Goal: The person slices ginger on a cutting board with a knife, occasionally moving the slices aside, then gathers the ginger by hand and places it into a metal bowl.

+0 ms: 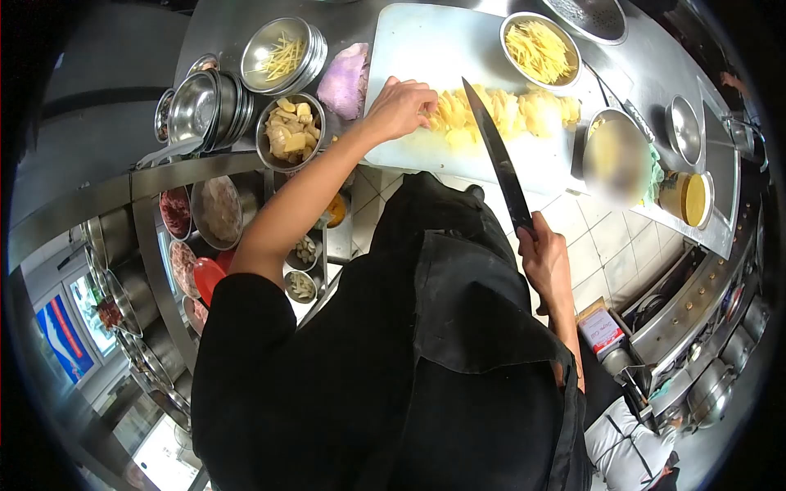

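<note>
My right hand [544, 255] is wrapped round the handle of a long knife [496, 149]. Its dark blade points up and away, with the tip over a row of thin yellow ginger slices [524, 113]. At the left end of that row my left hand [403, 108] has its fingers curled down, pressed against the slices. Beneath lies a white cutting board [442, 45]. A bowl of yellow ginger shreds [539, 51] stands on the board's far right. Left of the board are a purple-skinned chunk [344, 80] and a bowl of peeled ginger pieces [289, 129].
At the left stand stacked metal bowls [195, 106] and another stack topped with shreds [282, 56]. A blurred round container [614, 159], a yellow-lidded jar [694, 199] and a small metal bowl [683, 129] are right. Below left, shelves hold bowls of meat [219, 211]. Another person [626, 446] is at lower right.
</note>
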Demonstrator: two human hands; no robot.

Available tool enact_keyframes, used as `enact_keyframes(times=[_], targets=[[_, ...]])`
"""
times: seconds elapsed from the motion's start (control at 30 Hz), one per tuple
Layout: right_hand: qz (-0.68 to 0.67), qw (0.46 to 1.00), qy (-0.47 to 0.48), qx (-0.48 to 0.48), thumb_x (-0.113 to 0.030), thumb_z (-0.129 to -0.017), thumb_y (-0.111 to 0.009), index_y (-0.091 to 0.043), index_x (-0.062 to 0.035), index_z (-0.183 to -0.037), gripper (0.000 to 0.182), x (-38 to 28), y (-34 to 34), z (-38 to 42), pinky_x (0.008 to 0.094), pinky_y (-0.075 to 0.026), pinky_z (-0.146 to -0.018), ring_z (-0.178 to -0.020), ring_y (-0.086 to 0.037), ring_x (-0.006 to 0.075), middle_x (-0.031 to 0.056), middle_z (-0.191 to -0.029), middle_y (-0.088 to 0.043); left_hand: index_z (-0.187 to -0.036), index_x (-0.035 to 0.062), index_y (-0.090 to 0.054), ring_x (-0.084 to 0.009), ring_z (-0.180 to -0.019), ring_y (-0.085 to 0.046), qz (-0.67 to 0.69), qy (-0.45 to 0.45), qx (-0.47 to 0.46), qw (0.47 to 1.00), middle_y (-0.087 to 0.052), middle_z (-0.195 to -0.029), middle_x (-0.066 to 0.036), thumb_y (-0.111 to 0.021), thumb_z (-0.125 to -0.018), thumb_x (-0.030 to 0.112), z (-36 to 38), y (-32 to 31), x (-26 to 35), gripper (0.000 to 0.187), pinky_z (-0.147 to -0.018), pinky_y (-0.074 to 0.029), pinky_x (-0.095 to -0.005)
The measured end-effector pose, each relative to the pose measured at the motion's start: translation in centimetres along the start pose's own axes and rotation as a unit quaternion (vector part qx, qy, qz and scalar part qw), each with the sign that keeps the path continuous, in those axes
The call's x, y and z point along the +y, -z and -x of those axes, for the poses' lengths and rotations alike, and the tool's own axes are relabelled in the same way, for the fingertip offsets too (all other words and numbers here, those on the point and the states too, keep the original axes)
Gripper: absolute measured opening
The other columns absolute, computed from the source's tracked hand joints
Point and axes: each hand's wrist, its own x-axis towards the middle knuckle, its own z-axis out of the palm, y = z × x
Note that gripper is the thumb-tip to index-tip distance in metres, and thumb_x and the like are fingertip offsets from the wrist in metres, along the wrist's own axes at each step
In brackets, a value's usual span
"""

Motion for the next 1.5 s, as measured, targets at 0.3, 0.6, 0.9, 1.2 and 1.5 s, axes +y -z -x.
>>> enact_keyframes(times=[0.3, 0.6, 0.9, 1.2, 1.5], targets=[[-0.006, 1.000, -0.005, -0.002, -0.007, -0.091, -0.058, -0.051, 0.0024, -0.093, 0.012, 0.0, 0.0, -0.4, 0.0395, -0.044, -0.056, -0.057, -0.054, 0.0340, 0.0218, -0.063, -0.056, -0.070, 0.0098, -0.061, -0.0208, -0.081, -0.060, -0.057, 0.059, 0.037, 0.996, -0.063, -0.077, -0.001, -0.077, -0.069, 0.014, -0.7, -0.6, 0.4, 0.016, -0.080, -0.033, -0.0392], [-0.043, 0.996, -0.049, 0.054, -0.007, -0.091, -0.058, -0.052, 0.0025, -0.094, 0.012, 0.1, 1.3, 0.1, 0.0377, -0.045, -0.054, -0.054, -0.059, 0.0318, 0.0238, -0.067, -0.060, -0.096, 0.0034, -0.071, -0.0292, -0.077, -0.064, 0.054, 0.127, 0.150, 0.979, -0.067, -0.086, -0.012, -0.071, -0.079, 0.012, 3.5, -2.5, 4.3, 0.019, -0.071, -0.047, -0.0397], [-0.033, 0.998, -0.029, 0.038, -0.008, -0.091, -0.058, -0.053, 0.0036, -0.096, 0.013, 1.1, 3.1, -0.5, 0.0368, -0.047, -0.056, -0.057, -0.063, 0.0299, 0.0224, -0.068, -0.063, -0.085, 0.0023, -0.065, -0.0318, -0.074, -0.064, 0.078, 0.187, 0.228, 0.952, -0.065, -0.084, -0.012, -0.072, -0.076, 0.005, 2.5, -8.2, 7.6, 0.012, -0.065, -0.049, -0.0408], [-0.029, 0.999, -0.029, 0.024, -0.009, -0.092, -0.057, -0.052, 0.0029, -0.095, 0.013, 3.3, 5.8, -0.2, 0.0371, -0.047, -0.055, -0.056, -0.063, 0.0308, 0.0215, -0.067, -0.063, -0.088, -0.0054, -0.066, -0.0122, -0.055, -0.060, 0.359, 0.345, 0.326, 0.803, -0.066, -0.076, -0.007, -0.065, -0.085, -0.003, 3.5, -5.2, 5.8, 0.004, -0.054, -0.048, -0.0246], [-0.036, 0.999, -0.014, 0.019, -0.008, -0.092, -0.057, -0.051, 0.0028, -0.094, 0.012, 4.0, 6.4, 0.6, 0.0383, -0.047, -0.057, -0.057, -0.061, 0.0330, 0.0215, -0.066, -0.061, -0.092, -0.0054, -0.064, -0.0170, -0.058, -0.062, 0.433, 0.402, 0.384, 0.709, -0.065, -0.076, -0.010, -0.065, -0.084, -0.002, 1.2, -8.6, 6.2, 0.009, -0.050, -0.047, -0.0261]])
